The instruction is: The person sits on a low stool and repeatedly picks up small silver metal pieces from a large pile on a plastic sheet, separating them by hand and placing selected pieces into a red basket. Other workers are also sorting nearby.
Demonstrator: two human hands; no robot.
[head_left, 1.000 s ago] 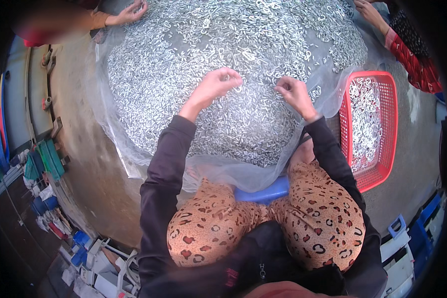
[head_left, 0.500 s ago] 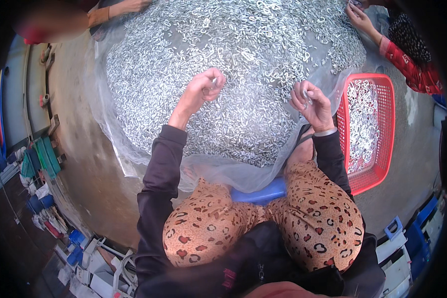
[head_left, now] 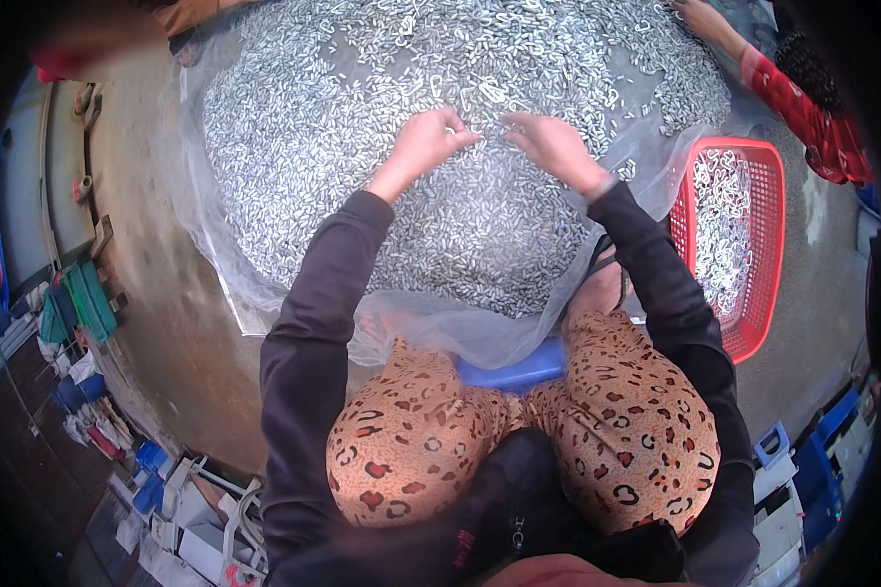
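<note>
A red plastic basket (head_left: 768, 196) stands on the concrete floor (head_left: 147, 293) at the right, partly filled with small silvery pieces. A blue stool (head_left: 514, 372) shows between leopard-print trousers (head_left: 636, 430). Another person's red patterned sleeve (head_left: 803, 103) reaches in at the upper right. Green and blue crates (head_left: 83, 303) sit along the left edge, with blue and white containers (head_left: 803, 470) at the lower right.

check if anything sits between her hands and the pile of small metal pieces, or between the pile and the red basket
Nothing visible blocks the hands: the left hand and right hand are right over the pile of small metal pieces. Toward the red basket, only the raised edge of the clear plastic sheet and the basket's own rim lie between.
</note>
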